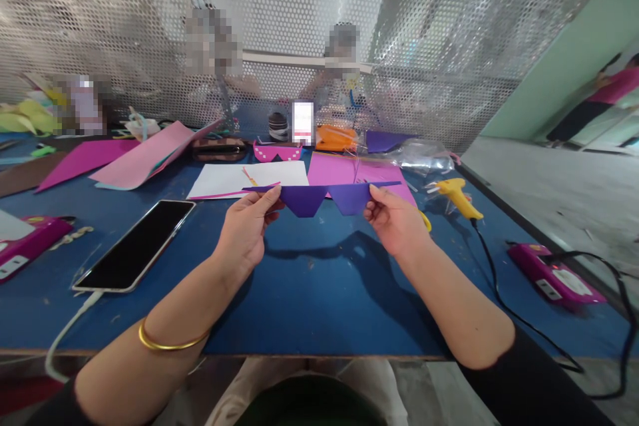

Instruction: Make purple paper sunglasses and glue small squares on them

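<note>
I hold a purple paper cut-out shaped like a pair of glasses (324, 198) up above the blue table (319, 299). My left hand (245, 229) pinches its left end between thumb and fingers. My right hand (394, 219) pinches its right end the same way. The piece hangs level between both hands, with two pointed lenses facing down. Its shadow falls on the table beneath it.
A phone (136, 245) on a white cable lies at the left. A yellow glue gun (455, 197) lies at the right, beside a magenta power strip (554, 276). Pink, white and purple paper sheets (249, 180) and pink paper glasses (277, 152) lie behind. Other people sit beyond a perforated metal screen (424, 46).
</note>
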A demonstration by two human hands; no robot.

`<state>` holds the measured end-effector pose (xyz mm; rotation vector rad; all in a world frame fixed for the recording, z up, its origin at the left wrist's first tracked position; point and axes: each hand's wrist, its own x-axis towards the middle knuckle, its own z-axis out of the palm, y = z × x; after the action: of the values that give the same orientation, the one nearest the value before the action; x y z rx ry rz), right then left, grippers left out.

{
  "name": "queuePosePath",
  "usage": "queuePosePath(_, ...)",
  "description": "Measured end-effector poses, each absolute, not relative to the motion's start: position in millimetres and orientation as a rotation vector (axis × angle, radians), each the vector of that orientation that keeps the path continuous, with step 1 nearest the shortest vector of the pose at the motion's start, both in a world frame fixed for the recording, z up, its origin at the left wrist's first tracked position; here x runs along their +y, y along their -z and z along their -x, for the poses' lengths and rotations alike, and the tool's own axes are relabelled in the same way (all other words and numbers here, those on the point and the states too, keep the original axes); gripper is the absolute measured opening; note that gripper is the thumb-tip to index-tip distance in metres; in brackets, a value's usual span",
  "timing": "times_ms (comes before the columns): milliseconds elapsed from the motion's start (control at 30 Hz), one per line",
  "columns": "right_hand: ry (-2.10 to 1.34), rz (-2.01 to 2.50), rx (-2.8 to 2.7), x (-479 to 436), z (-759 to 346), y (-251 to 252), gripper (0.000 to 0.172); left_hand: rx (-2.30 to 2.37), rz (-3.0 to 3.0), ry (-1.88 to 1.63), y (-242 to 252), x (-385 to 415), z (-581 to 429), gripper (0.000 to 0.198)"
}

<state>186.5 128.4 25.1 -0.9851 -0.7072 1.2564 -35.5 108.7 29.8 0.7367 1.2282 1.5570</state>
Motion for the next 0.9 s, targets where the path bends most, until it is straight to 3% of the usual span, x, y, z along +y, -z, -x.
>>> queuePosePath(900,-1.321,0.98,-0.638,129.0,-184.6,-25.6,0.033,1.192,-0.692,-1.556,-29.3,107.9,33.9,0.015)
